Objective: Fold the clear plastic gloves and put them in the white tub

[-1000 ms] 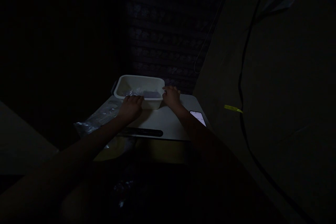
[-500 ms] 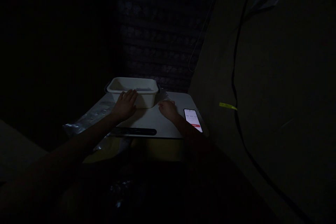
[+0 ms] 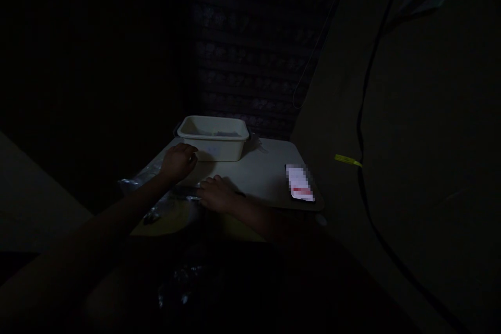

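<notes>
The scene is very dark. My left hand is just in front of the cream tub, its fingers curled; whatever they hold, if anything, is hidden. Below and to its right, my right hand is low over the table's front edge, its fingers bent and pointing left. Shiny clear plastic lies under and beside my left forearm, and a glint of it reaches close to my right fingertips. Pale flat contents that I cannot identify show inside the tub.
A phone with a lit screen lies on the right of the white table. More clear plastic is behind the tub's right side. A black cable with a yellow tag hangs along the right wall.
My right hand has moved left and nearer, from the tub's right side to the table's front edge. My left hand has dropped from the tub's front rim. The view has shifted slightly.
</notes>
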A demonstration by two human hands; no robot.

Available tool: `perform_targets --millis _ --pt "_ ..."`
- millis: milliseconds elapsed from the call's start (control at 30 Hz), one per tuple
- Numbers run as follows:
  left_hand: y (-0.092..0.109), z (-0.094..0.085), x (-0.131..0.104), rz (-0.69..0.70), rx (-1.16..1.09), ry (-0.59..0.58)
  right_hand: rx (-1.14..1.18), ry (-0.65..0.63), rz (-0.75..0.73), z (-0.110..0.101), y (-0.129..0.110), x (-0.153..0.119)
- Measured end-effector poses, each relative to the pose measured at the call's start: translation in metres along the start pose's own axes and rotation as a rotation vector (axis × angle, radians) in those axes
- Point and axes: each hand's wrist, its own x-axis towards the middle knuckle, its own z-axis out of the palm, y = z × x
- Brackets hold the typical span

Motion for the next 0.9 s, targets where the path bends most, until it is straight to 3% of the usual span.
perform_targets --millis 133,300,533,633,767,900 --pt "0.001 0.002 0.000 -0.001 -0.029 -0.017 0.001 0.035 0.095 -0.005 0.011 -0.002" --pt "0.002 0.007 -0.001 0.023 -0.085 -0.092 0.046 0.130 0.343 -0.012 0.048 -0.016" --pt "0.025 0.008 0.005 0.034 -0.283 -0.148 0.388 0.264 0.560 -0.022 0.102 -0.048" --pt "0.040 0.007 0.010 -0.012 -0.387 -0.127 0.369 0.350 0.606 -0.043 0.109 -0.056" --pt "0.058 0.008 0.018 0.002 -0.535 -0.140 0.285 0.386 0.563 -0.072 0.107 -0.059" --pt "0.070 0.009 0.023 0.024 -0.662 -0.137 0.431 0.423 0.557 -0.080 0.107 -0.059"
